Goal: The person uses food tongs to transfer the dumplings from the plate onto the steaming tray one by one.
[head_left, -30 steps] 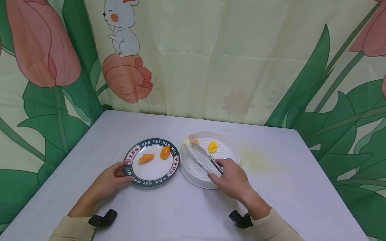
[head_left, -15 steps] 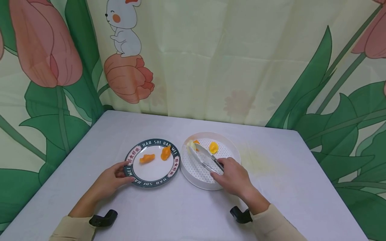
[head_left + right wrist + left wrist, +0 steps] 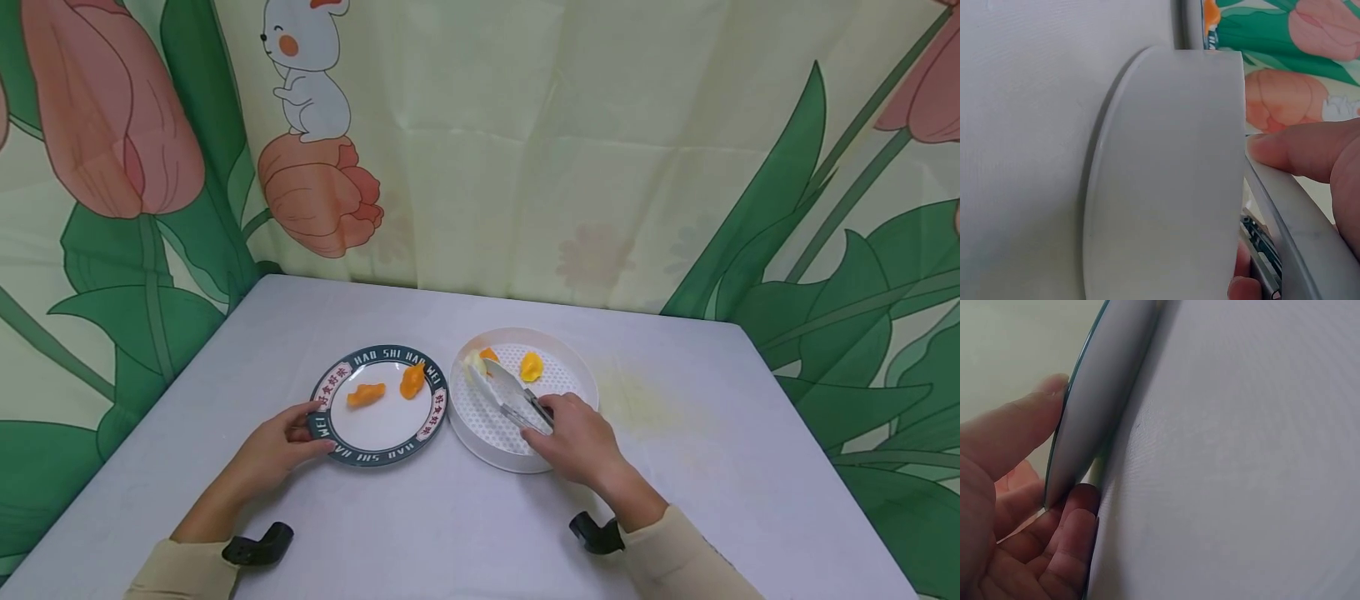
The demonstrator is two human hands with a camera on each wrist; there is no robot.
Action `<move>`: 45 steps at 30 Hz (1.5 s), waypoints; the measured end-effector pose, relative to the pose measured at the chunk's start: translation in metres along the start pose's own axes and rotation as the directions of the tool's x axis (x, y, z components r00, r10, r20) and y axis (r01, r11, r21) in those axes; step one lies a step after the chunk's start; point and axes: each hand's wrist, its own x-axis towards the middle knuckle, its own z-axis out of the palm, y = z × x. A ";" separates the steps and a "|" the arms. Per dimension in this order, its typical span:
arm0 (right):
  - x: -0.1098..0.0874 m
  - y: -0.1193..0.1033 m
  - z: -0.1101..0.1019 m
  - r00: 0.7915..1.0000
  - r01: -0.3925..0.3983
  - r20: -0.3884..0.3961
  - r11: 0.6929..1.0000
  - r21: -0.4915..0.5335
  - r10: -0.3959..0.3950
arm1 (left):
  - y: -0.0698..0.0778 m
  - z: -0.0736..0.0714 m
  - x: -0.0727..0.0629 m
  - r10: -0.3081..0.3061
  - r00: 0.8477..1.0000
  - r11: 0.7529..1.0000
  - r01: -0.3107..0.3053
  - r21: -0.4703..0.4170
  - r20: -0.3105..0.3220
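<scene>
My left hand (image 3: pixel 272 450) holds the left rim of a round plate (image 3: pixel 377 457) with a dark green lettered border, thumb on top and fingers under the edge in the left wrist view. Two orange dumpling-shaped pieces, one lying flat (image 3: pixel 366 395) and one nearer the rim (image 3: pixel 412 381), are on it. Metal tongs (image 3: pixel 507 379) are gripped in my right hand (image 3: pixel 581 437), slanting down into a white round steamer tray (image 3: pixel 495 457). At their tips is a pale yellowish piece (image 3: pixel 474 363). Beside it are an orange piece (image 3: pixel 489 356), partly covered, and a yellow piece (image 3: pixel 531 367).
A white cloth covers the table (image 3: pixel 435 533); a faint yellowish stain (image 3: pixel 637 396) marks it right of the tray. Plate and tray stand side by side, nearly meeting. Behind the table hangs a curtain (image 3: pixel 510 167) printed with tulips and a rabbit.
The tongs' arms have drawn closer together, and their tips have shifted slightly right with the pale piece. My left hand stays at the plate's rim.
</scene>
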 end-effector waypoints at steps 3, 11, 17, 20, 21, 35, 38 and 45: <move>0.000 0.000 0.001 1.000 -0.010 0.010 1.000 0.007 0.010 | 0.000 0.001 0.000 -0.004 1.000 1.000 0.004 -0.007 -0.006; 0.000 -0.001 0.000 1.000 -0.006 0.010 1.000 0.003 0.006 | 0.002 0.003 -0.002 -0.012 1.000 1.000 0.012 -0.018 -0.016; 0.001 -0.002 -0.003 1.000 -0.012 0.020 1.000 0.009 0.011 | 0.002 0.003 -0.002 -0.016 1.000 1.000 0.016 -0.014 -0.018; 0.000 -0.002 -0.005 1.000 -0.008 0.008 1.000 0.018 0.008 | 0.001 0.003 -0.002 -0.015 1.000 1.000 0.015 -0.013 -0.016; -0.001 -0.002 -0.006 1.000 -0.002 0.000 1.000 0.017 0.002 | 0.001 0.003 -0.002 -0.015 1.000 1.000 0.015 -0.012 -0.015; -0.009 -0.023 -0.013 0.995 0.078 -0.060 0.996 0.047 -0.075 | 0.003 0.002 -0.004 0.009 1.000 1.000 -0.009 -0.006 -0.014; -0.010 -0.031 -0.010 0.993 0.109 -0.051 0.993 0.042 -0.107 | 0.003 0.002 -0.004 0.005 1.000 1.000 -0.005 -0.007 -0.014; -0.010 -0.051 0.000 0.981 0.194 -0.005 0.980 0.047 -0.194 | 0.005 0.002 -0.003 -0.020 1.000 1.000 0.020 -0.013 -0.008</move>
